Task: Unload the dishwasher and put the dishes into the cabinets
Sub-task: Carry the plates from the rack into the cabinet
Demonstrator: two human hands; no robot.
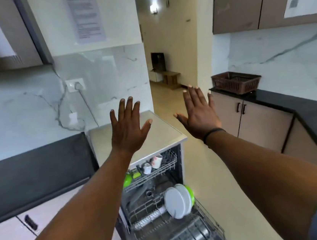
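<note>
- Holding both hands spread and empty in the air, left hand [127, 126] and right hand [199, 112] hover above the dishwasher [135, 136], likely before the first reach.
- Plates [176, 202] stand in the pulled-out lower rack [188, 236]; cups [155, 161] sit in the upper rack.
- Cabinets [238, 0] are well apart; nothing blocks the racks.

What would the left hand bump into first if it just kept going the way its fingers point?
Probably the marble wall behind the dishwasher. The left hand is open, fingers spread, pointing forward and up over the dishwasher's top, with nothing visible between fingertips and wall. Depth is hard to judge from this one view.
</note>
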